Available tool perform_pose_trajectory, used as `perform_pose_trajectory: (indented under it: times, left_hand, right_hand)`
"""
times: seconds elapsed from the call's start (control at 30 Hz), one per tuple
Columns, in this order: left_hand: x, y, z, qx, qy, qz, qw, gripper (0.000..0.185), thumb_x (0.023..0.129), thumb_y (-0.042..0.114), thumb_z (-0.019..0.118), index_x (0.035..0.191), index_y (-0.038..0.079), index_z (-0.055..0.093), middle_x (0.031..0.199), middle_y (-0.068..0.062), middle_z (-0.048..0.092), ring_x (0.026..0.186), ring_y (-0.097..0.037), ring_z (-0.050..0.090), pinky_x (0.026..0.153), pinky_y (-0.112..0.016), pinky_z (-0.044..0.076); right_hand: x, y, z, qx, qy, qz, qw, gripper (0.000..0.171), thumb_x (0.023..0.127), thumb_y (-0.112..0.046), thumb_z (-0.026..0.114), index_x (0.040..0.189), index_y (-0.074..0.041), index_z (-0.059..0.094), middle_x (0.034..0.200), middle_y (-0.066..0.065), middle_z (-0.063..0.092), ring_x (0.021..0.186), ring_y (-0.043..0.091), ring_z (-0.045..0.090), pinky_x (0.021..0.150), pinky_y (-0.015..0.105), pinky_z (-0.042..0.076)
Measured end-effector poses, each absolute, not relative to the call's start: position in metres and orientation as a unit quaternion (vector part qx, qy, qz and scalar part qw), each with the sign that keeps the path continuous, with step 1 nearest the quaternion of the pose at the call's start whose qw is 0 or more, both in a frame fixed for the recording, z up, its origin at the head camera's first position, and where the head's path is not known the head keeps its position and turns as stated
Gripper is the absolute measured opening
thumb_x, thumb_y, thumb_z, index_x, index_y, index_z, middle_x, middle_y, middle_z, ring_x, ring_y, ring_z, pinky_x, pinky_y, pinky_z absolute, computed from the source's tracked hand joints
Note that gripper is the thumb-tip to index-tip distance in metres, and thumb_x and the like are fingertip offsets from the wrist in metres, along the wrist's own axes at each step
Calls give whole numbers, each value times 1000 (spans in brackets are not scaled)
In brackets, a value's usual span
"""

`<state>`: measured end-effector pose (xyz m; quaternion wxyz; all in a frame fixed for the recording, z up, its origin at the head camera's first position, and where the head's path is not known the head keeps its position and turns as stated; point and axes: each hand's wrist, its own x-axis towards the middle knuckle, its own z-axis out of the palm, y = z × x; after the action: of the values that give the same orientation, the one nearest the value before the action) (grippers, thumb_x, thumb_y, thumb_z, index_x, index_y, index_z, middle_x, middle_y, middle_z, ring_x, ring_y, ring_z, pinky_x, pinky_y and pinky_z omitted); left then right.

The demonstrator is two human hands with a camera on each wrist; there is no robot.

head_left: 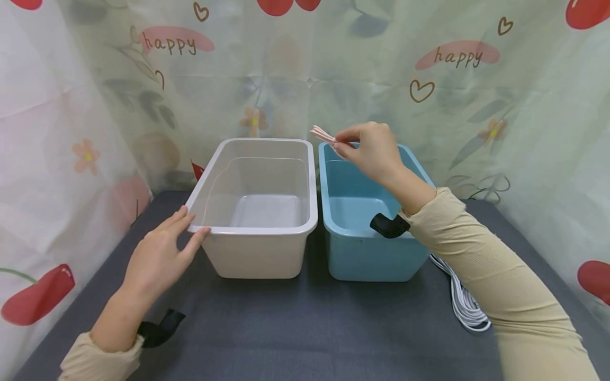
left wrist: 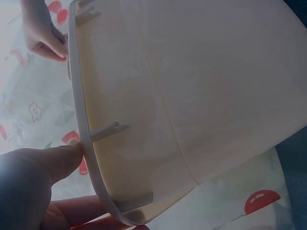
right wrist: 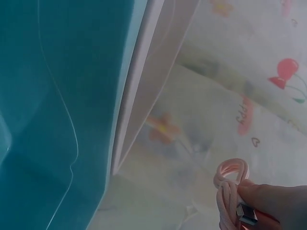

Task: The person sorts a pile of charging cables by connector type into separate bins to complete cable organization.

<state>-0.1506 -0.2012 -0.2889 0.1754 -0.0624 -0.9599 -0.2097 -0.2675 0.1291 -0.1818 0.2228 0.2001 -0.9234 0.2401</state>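
— Firstly, the containers?
— White plastic bin (head_left: 259,206) and blue plastic bin (head_left: 367,233), side by side on dark grey table (head_left: 305,328).
— Hands?
— Left hand (head_left: 159,256): fingers straight, together, resting on white bin's near-left rim. Right hand (head_left: 374,151): fingertips pinching coiled pink cable (head_left: 324,135) above blue bin's far-left corner.
— Smaller items?
— White cord (head_left: 464,304), right of blue bin.

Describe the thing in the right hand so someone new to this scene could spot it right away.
Two bins sit side by side on the dark table. Above the far left corner of the blue bin, the right hand pinches a coiled pink cable, unlike the white cable on the table.
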Motion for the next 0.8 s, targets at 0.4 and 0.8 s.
perform_pose_trajectory:
  times: [0.4, 0.8]
  left_hand:
    - [-149, -200, -287, -63, -958, -210, 184, 62, 94, 45, 50, 134, -2, 48, 143, -25, 40, 123, -51, 43, 93, -65, 37]
    - [-150, -200, -287, -65, -956, -213, 190, 63, 94, 45, 50, 133, -4, 48, 142, -25, 42, 123, -50, 43, 93, -64, 37]
  right_hand:
    - [-289, 101, -187, 185, -928, 266, 183, 24, 88, -20, 65, 107, -6, 71, 103, 10, 72, 100, 23, 64, 80, 36, 52]
    - [-310, 74, -195, 166, -920, 320, 153, 24, 88, -21, 64, 104, -6, 72, 101, 10, 73, 91, 20, 67, 75, 31, 55]
